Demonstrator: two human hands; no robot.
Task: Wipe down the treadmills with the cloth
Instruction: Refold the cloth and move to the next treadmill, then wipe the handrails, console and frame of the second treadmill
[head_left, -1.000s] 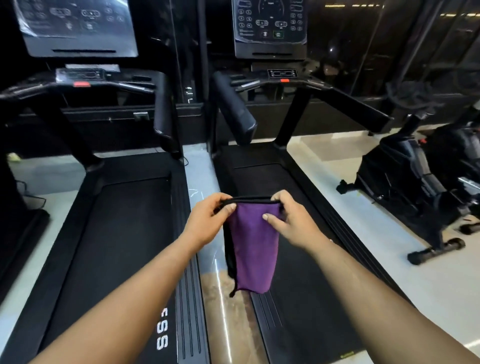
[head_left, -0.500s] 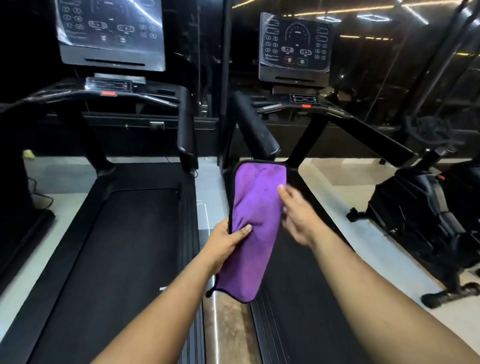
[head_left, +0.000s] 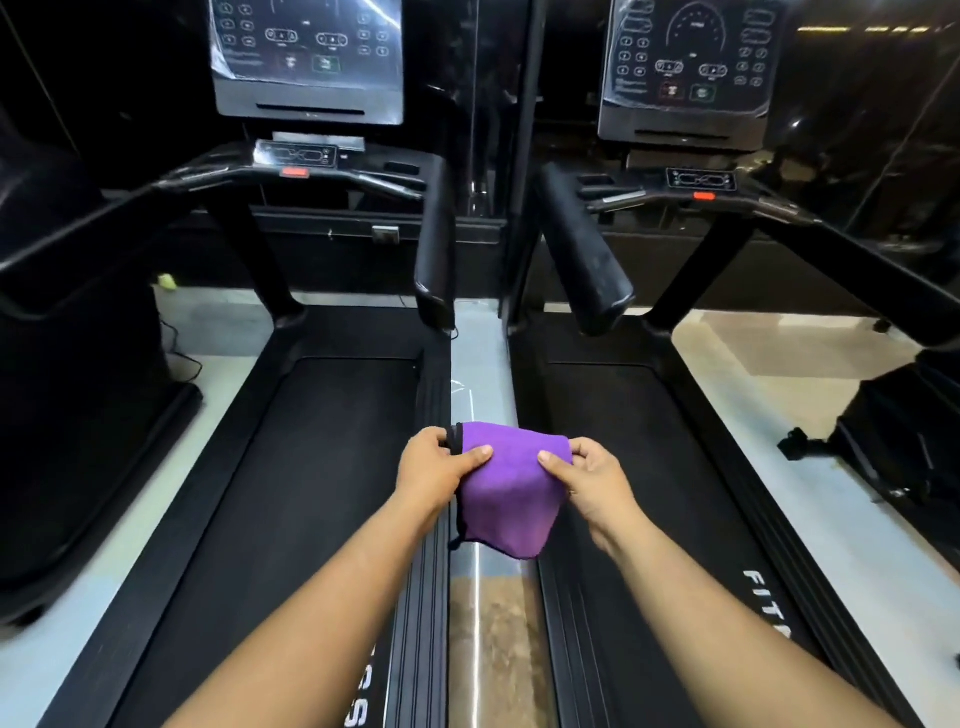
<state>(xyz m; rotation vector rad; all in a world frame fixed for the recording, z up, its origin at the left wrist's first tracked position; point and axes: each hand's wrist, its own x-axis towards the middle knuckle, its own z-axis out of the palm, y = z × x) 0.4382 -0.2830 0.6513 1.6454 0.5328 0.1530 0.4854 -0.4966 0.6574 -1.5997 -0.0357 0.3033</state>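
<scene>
Low in the middle of the frame, both hands hold a purple cloth (head_left: 506, 488) above the strip of floor (head_left: 480, 358) between two black treadmills. At the cloth's left edge the left hand (head_left: 434, 475) pinches its black-trimmed border, thumb laid across the purple face. At the cloth's right edge the right hand (head_left: 592, 480) grips it the same way, thumb on top and fingers curled behind. Folded over at the top, the cloth hangs slack below the hands, its lower edge uneven. Filling the left half of the frame is the left treadmill (head_left: 322, 467), with its console (head_left: 306, 57) at upper left. On the right side runs the right treadmill (head_left: 623, 457), white lettering along its side rail and its console (head_left: 685, 67) at upper right. Further right, at the frame's edge, stands another dark exercise machine (head_left: 893, 447), partly cut off.
</scene>
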